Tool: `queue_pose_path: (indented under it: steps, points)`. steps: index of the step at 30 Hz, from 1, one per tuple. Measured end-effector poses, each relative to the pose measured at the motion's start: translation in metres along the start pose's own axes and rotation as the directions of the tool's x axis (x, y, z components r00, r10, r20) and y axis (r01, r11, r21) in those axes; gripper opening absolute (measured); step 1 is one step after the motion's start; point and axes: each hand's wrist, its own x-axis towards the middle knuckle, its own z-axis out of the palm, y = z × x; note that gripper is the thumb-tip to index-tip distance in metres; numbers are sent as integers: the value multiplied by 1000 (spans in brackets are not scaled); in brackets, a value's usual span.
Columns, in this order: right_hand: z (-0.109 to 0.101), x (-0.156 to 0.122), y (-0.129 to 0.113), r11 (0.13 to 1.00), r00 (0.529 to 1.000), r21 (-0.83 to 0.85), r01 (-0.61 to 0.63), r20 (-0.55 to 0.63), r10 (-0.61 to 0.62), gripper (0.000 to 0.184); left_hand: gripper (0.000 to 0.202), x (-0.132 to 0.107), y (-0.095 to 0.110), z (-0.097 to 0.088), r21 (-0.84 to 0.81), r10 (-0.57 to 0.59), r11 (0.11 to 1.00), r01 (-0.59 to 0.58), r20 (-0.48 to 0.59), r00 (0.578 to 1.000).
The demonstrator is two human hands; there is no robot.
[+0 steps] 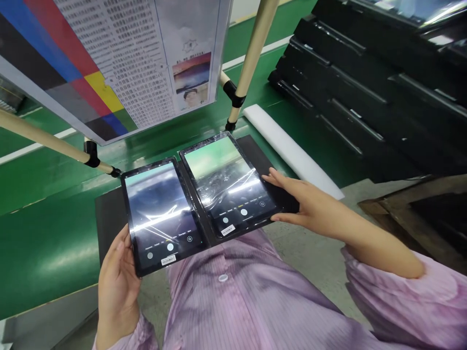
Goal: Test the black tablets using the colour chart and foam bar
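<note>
Green worktop [47, 253] fills the frame's left; at centre, the left tablet [160, 209] and right tablet [222, 182] lie side by side. The left hand [117, 287] bunches its fingers at one edge, whether pinching I cannot tell; the right hand [304, 201] spreads thumb and fingers beside the other. Near the worktop's front, either could slip off if nudged.

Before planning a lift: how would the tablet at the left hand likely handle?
The left tablet is probably stiff: its long edges run straight. Its glossy screen, streaked with reflected light, could be slippery and may crack if knocked. Being flat and thin, it seems unlikely to roll.
</note>
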Motion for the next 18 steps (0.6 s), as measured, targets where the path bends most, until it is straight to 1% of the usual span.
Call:
queue_pose_path:
  steps: [2, 3, 4, 5, 6, 7, 8, 9, 10, 11, 12, 13, 14, 15, 16, 18]
  points:
    - [-2, 0, -2, 997, 997, 14, 72, 22, -72, 105, 42, 1, -5, 0, 45, 35, 998, -35, -5, 999]
    - [-2, 1, -4, 996, 996, 25, 87, 18, -87, 105, 42, 0, -7, 0, 77, 67, 995, -67, -1, 998]
    - [-2, 1, -8, 997, 998, 39, 70, 2, -70, 102, 42, -1, -9, -1, 124, 131, 984, -131, 10, 991]
    - [-1, 3, -12, 998, 999, 57, 31, -21, -30, 97, 43, -3, -10, -3, 211, 250, 945, -251, 33, 968]
    - [1, 4, -16, 997, 999, 76, -22, -47, 26, 91, 46, -6, -11, -5, 325, 391, 859, -395, 83, 917]
    - [3, 6, -20, 993, 994, 93, -77, -72, 84, 86, 48, -10, -11, -8, 430, 521, 729, -532, 155, 840]
    - [5, 8, -23, 986, 987, 109, -125, -90, 135, 82, 49, -15, -10, -11, 517, 618, 558, -649, 262, 741]
    - [8, 9, -26, 979, 980, 125, -159, -102, 172, 80, 47, -20, -8, -13, 569, 660, 363, -738, 402, 634]
    - [10, 10, -27, 974, 974, 140, -180, -110, 196, 78, 44, -25, -7, -13, 577, 640, 175, -798, 549, 537]
    - [12, 11, -28, 967, 969, 161, -199, -112, 219, 76, 39, -30, -5, -11, 544, 579, 17, -839, 679, 452]
    - [13, 12, -27, 957, 963, 192, -218, -119, 243, 74, 35, -34, -5, -8, 484, 503, -111, -868, 780, 371]
    - [14, 13, -26, 947, 956, 227, -228, -132, 262, 71, 32, -38, -5, -3, 418, 430, -227, -880, 853, 294]
    - [14, 14, -26, 938, 950, 259, -232, -146, 275, 68, 31, -40, -5, 3, 367, 378, -307, -878, 894, 241]
    - [14, 14, -25, 932, 947, 282, -229, -157, 280, 65, 30, -41, -6, 9, 346, 365, -349, -871, 906, 214]
    - [14, 14, -24, 929, 947, 293, -225, -159, 280, 64, 29, -41, -8, 14, 341, 362, -372, -863, 910, 204]
    - [13, 14, -25, 934, 951, 285, -217, -153, 267, 62, 29, -39, -9, 18, 333, 353, -386, -860, 915, 196]
